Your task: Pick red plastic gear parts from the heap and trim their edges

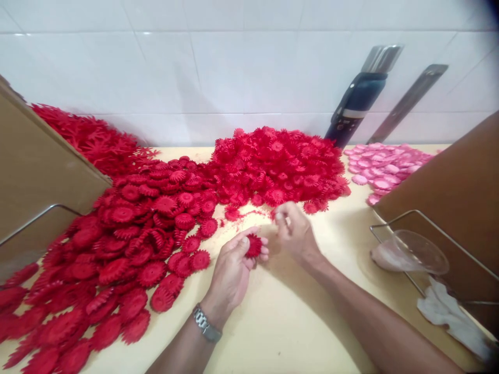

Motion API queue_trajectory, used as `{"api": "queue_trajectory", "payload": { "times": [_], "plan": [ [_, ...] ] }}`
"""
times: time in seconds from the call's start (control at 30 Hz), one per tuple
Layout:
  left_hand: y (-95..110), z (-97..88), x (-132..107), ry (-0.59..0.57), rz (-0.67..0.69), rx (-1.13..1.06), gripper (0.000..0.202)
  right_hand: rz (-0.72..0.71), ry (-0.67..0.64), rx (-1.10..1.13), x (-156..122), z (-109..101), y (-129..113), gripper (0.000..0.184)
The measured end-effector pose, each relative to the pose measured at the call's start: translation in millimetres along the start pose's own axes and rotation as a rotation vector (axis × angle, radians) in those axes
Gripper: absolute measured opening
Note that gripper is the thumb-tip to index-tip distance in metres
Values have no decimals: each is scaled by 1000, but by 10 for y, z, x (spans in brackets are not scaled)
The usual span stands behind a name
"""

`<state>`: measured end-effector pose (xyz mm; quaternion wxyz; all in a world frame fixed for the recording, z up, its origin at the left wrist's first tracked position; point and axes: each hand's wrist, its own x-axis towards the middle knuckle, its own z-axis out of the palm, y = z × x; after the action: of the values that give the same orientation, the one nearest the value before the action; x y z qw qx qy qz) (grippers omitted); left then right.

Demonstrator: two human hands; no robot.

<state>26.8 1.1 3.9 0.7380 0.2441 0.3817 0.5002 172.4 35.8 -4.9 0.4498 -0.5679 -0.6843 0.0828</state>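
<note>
My left hand (pixel 235 262), with a metal-band watch (pixel 206 324) at its wrist, grips a dark red scalloped flower piece (pixel 254 245) between thumb and fingers. Just right of it, my right hand (pixel 293 228) is closed in a pinch in front of the middle heap. A bit of red shows by its fingertips, but what they hold is too small to tell. Thick red toothed discs (pixel 122 214) spread in a large pile to the left. Behind both hands rises a heap of brighter red flower pieces (pixel 278 161). Red crumbs (pixel 249 214) lie scattered between heap and hands.
Cardboard boxes stand at left (pixel 42 171) and right (pixel 448 197). Pink flower pieces (pixel 384 166) lie at the back right near a dark blue bottle (pixel 356 101) and a metal ruler (pixel 409 101). A clear plastic cup (pixel 421 252) lies tipped above crumpled tissue (pixel 448 317).
</note>
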Motion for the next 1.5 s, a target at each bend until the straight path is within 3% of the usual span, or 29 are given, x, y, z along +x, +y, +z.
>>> {"api": "queue_trajectory", "payload": {
  "times": [0.07,0.17,0.3,0.37,0.43,0.53,0.63,0.8,0.93,1.03,1.17,1.5],
  "plan": [
    [25,-12,-12,-10,-20,-14,22,55,49,-186,100,-112,169,15],
    [52,-3,-13,-29,-30,-76,22,-30,-19,-351,183,-234,281,13],
    [47,32,4,-83,-27,-136,21,-185,-251,-41,109,-199,63,22],
    [31,43,3,-118,-28,-122,21,-177,-422,90,40,-128,-68,21],
    [13,47,-5,-140,-24,-80,21,-149,-498,153,-11,-65,-134,16],
    [-3,50,-25,-145,-9,-25,19,-186,-480,176,-37,-22,-126,8],
    [-7,51,-37,-126,-16,-3,18,-268,-437,110,-43,-15,-93,16],
    [-10,23,3,-69,21,-73,17,-359,-258,91,-79,-7,-111,11],
    [-11,6,31,-33,48,-69,15,-444,-291,49,-100,9,-124,2],
    [-6,18,18,-64,38,-19,16,-439,-295,31,-123,46,-109,11],
    [-1,35,-4,-89,25,-11,19,-476,-202,22,-155,104,-94,19],
    [-38,24,18,-49,54,34,23,-370,-144,39,-151,163,-121,14]
  ]
}}
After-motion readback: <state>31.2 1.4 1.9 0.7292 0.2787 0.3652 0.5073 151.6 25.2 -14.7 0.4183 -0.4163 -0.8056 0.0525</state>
